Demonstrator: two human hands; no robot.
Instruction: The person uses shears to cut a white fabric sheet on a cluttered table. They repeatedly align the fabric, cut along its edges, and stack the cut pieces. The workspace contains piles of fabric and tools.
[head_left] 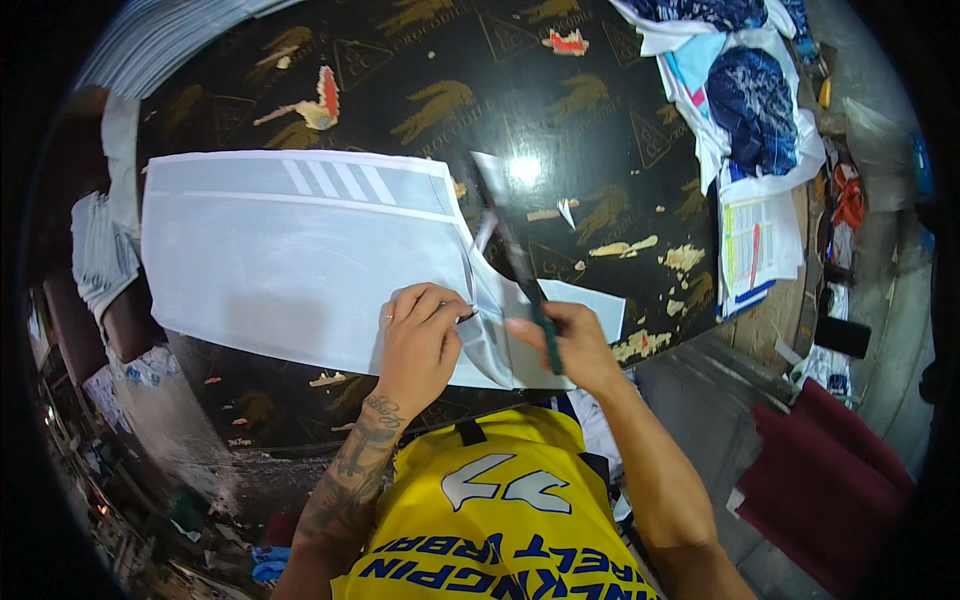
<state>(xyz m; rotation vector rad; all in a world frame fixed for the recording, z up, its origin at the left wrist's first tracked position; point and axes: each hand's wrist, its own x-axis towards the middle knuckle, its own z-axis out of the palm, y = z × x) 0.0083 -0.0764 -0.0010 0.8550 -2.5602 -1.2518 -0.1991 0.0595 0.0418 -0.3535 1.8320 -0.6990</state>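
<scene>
Pale grey fabric panel point(290, 255): lies flat on the dark tabletop point(400, 62), mostly to the left of the left fingers. Bears slanted white stripes point(345, 182) ahead and left of those fingers. With the left hand point(420, 325), rests bent fingers on the cloth beside a rucked part, presumably to prevent sliding; cannot tell whether pinching a fold or merely pressing. With the right hand point(572, 338), grasps the green handle point(551, 350) of a long dark cutter point(515, 245), probably shears, but too blurred to be sure. Aims the blade ahead and slightly left of the right fingers, probably so as to stay clear of the left fingers. Shows more grey cloth point(612, 310) just right of the right fingers; cannot tell whether joined to the panel. Has papers point(750, 240) well apart, farther right of those fingers, likely out of the blade's way.
</scene>
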